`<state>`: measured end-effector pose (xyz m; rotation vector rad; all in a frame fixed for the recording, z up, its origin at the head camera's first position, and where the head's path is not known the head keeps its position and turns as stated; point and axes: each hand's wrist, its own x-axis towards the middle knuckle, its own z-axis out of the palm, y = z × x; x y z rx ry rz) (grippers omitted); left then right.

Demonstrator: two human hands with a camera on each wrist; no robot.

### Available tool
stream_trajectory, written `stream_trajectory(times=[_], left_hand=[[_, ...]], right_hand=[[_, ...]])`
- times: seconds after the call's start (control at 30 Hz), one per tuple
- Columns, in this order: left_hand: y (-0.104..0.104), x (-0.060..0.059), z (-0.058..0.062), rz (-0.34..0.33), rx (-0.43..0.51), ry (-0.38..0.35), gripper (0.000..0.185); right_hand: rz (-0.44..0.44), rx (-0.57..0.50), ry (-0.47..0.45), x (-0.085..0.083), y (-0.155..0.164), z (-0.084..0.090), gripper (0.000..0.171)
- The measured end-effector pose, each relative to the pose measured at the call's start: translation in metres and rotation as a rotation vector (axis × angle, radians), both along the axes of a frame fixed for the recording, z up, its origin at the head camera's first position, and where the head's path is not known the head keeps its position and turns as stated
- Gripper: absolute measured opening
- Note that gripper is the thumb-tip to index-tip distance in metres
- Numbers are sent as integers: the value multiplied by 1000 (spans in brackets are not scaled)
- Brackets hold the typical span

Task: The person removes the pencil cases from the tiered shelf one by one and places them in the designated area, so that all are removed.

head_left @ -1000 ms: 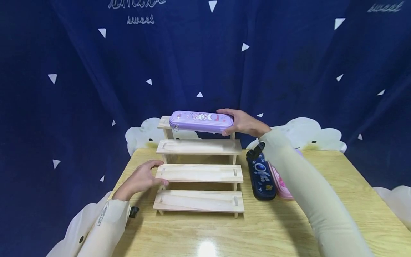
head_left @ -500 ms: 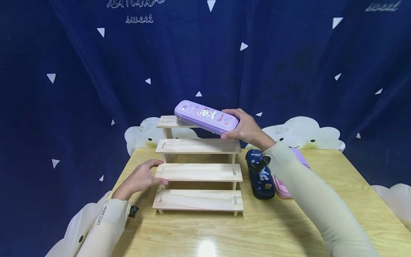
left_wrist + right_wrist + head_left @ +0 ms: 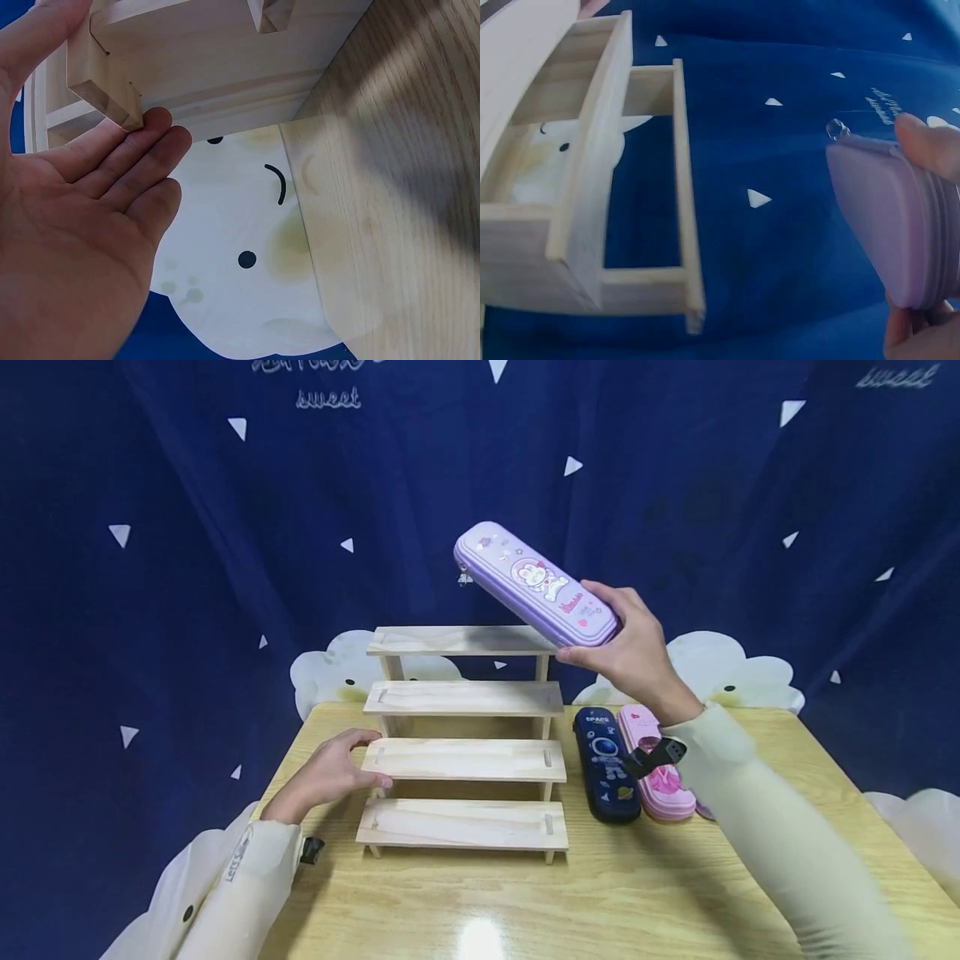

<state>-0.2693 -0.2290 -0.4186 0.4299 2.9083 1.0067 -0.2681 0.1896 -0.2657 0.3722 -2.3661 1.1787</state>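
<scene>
My right hand (image 3: 633,647) grips one end of a purple pencil case (image 3: 536,583) with a rabbit print, thumb on one side and fingers on the other. The case hangs tilted in the air above the right end of the top tier, its far end higher; in the right wrist view the pencil case (image 3: 877,217) is well apart from the wood. A stepped wooden display shelf (image 3: 465,760) stands on the table. My left hand (image 3: 333,772) holds the left end of its third tier from the top; in the left wrist view the fingers (image 3: 150,161) lie against a wooden support.
A navy space-print pencil case (image 3: 606,768) and a pink pencil case (image 3: 663,785) lie side by side right of the shelf. A sliver of another purple item (image 3: 703,811) shows beside them. Behind the table (image 3: 420,906) hangs a dark blue curtain (image 3: 675,485).
My right hand has lifted the purple pencil case off the top tier, up and to the right, tilting it. My left hand has stayed at the shelf.
</scene>
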Motion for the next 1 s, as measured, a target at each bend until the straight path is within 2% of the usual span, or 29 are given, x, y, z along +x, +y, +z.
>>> stream_trajectory(times=[0.17, 0.3, 0.67, 0.83, 1.0], left_hand=[[-1, 0, 2, -1, 3, 2, 95], [-2, 1, 2, -7, 6, 4, 95], [-1, 1, 0, -20, -3, 24, 94], [-1, 0, -1, -22, -8, 24, 93], [-1, 0, 0, -21, -10, 23, 94]], right_hand=[[-90, -36, 30, 17, 19, 14, 88], [-160, -71, 52, 24, 34, 14, 88], [-334, -159, 100, 50, 90, -1, 86], [-415, -264, 65, 62, 122, -7, 86], [-527, -318, 22, 70, 154, -24, 85]])
